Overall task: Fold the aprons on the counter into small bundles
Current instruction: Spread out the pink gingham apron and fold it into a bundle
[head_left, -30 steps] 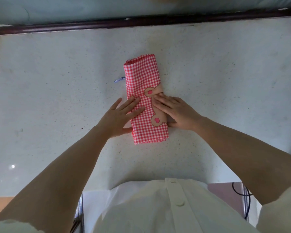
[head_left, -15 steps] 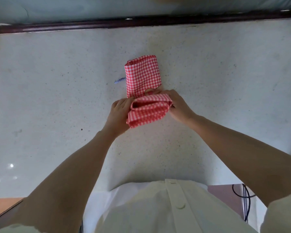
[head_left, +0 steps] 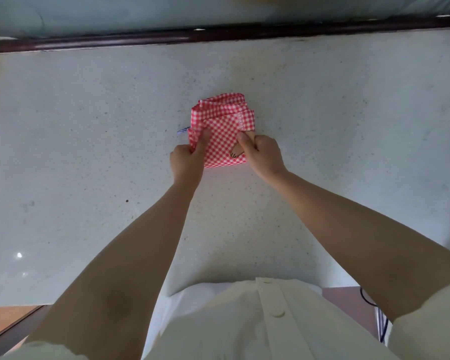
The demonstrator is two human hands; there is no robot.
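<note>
One apron [head_left: 225, 131]: red-and-white check cloth in a thick stack, lying mid-worktop [head_left: 335, 120] straight ahead of the person. The near flap is doubled over the far part, and the layers fan out at the far edge.
Left hand [head_left: 185, 160]: fingers curled, thumb on top, pinching the flap's left edge.
Right hand [head_left: 265, 152]: closed the same way, pinching the right edge beside a tan printed patch.
Why both edges: gripping the flap at its two sides probably keeps the layers square as it is laid over, so the stack does not skew.
Blue-striped tag [head_left: 183, 130]: pokes out at the cloth's left side, against the worktop.
Step in hand: seemingly a late fold of this bundle. The flap is not yet pressed flat, so it likely needs smoothing down.
</note>
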